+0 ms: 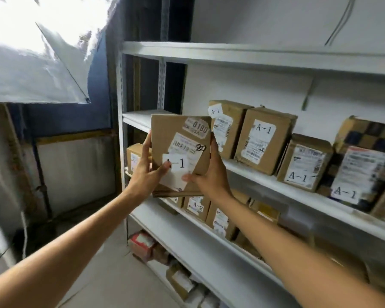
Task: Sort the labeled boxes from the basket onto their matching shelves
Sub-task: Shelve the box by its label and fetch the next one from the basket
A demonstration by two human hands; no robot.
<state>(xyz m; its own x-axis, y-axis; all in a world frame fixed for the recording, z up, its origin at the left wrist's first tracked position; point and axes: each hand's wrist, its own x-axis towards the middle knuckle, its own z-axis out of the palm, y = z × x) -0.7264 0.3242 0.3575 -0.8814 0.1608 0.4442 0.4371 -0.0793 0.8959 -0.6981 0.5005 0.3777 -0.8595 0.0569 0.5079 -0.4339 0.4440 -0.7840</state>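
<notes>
Far left hangs a pale sheet against a dark blue wall; next comes the grey shelving upright. The left grip takes the held box by its left edge, fingers curled behind and the thumb pressed on the front beside the A-1 label; the box is upright in the air, in front of the shelving and touching no shelf. The right grip clamps the opposite edge the same way, its thumb on the lower front.

It is a flat cardboard parcel, dented at the corners and probably light and fairly stiff; the paper labels are loose and slick, so the hold belongs on the bare card edges, as now, not on the stickers.

Behind it the A-1 shelf has a bare stretch at its left end; to the right stands a row of A-1 boxes running to the frame edge; that gap looks like the matching place. Below, A-2 boxes sit on the next shelf down; the basket is not in view.
</notes>
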